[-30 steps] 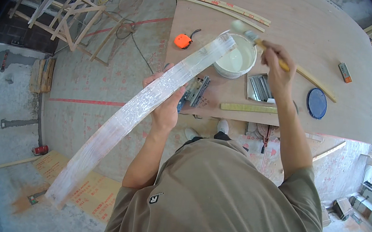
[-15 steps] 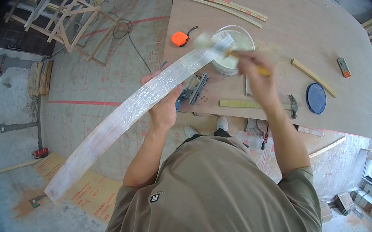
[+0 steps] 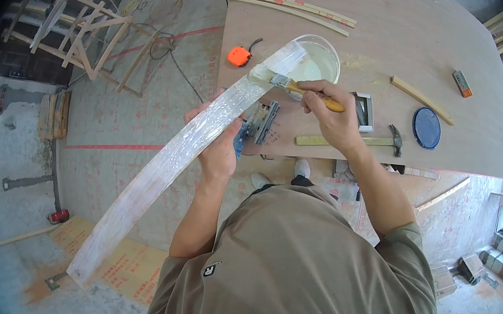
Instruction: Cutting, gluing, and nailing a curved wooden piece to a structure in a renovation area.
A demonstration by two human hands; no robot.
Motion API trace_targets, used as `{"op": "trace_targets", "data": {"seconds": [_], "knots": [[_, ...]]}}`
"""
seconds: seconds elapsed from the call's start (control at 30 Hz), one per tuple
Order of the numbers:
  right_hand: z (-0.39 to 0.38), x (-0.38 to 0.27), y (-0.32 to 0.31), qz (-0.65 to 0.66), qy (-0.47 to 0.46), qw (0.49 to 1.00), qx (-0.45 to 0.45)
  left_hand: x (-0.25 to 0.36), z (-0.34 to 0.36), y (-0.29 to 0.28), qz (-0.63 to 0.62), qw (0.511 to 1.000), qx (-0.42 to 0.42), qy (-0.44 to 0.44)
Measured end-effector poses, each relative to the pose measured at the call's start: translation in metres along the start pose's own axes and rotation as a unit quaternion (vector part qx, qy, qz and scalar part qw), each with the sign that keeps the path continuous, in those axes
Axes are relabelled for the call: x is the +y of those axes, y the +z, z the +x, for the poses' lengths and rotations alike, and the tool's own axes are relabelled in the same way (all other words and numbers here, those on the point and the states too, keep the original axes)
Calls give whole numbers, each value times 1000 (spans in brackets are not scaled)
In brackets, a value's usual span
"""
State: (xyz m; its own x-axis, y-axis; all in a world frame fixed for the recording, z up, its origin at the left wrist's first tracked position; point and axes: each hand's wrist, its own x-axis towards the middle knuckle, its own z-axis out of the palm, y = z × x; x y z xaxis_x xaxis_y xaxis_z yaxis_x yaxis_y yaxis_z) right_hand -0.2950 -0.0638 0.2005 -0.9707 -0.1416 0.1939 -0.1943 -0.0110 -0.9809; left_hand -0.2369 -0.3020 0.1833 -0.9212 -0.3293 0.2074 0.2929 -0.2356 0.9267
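Note:
A long, slightly curved wooden board [image 3: 182,154] slants from the lower left up to the white bucket [image 3: 338,67], its far end over the rim. A wet, whitish shine covers much of its face. My left hand [image 3: 220,146] grips the board's edges near the middle, thumb on the near side. In my right hand [image 3: 333,114] is a paintbrush [image 3: 298,88] with a yellow-brown handle, fingers closed around it. Its pale bristles touch the board's face close to the bucket. Pale liquid shows inside the bucket. A jigsaw-like power tool [image 3: 262,123] sits beside my left hand, partly hidden by the board.
On the table [image 3: 404,56] are an orange tape measure [image 3: 239,56], a hammer [image 3: 355,142], a blue round lid [image 3: 427,128], a wood strip [image 3: 421,100], a small box [image 3: 462,84] and curved strips [image 3: 284,2]. A wooden frame [image 3: 83,33] stands on the floor at left.
My right hand has drawn the brush from the board's far end slightly down along its face. The bristles, blurred before, now show clearly. A metal-framed item beside the right hand has come into sight.

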Motion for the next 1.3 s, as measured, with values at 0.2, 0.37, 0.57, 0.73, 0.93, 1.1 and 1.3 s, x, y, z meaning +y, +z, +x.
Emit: {"op": "trace_targets", "data": {"seconds": [0.2,0.37,0.57,0.73,0.93,1.1,1.3], "knots": [[19,37,-57,-9,27,987,156,1,0,-7,-37,999,-19,-4],[-5,1,-20,34,9,999,41,5,4,-2,-31,999,-13,-14],[10,50,-71,44,22,983,177,1,8,-7,-11,999,-35,-20],[-5,21,-41,39,-11,994,101,4,8,-3,-28,999,-27,-27],[-2,46,-86,31,-15,983,182,3,14,-9,-23,998,-55,-6],[-2,17,-23,-36,-48,986,153,9,10,4,-37,998,-54,-19],[-20,-11,14,-1,9,1000,-23,1,12,-3,-6,999,-44,-1]]}}
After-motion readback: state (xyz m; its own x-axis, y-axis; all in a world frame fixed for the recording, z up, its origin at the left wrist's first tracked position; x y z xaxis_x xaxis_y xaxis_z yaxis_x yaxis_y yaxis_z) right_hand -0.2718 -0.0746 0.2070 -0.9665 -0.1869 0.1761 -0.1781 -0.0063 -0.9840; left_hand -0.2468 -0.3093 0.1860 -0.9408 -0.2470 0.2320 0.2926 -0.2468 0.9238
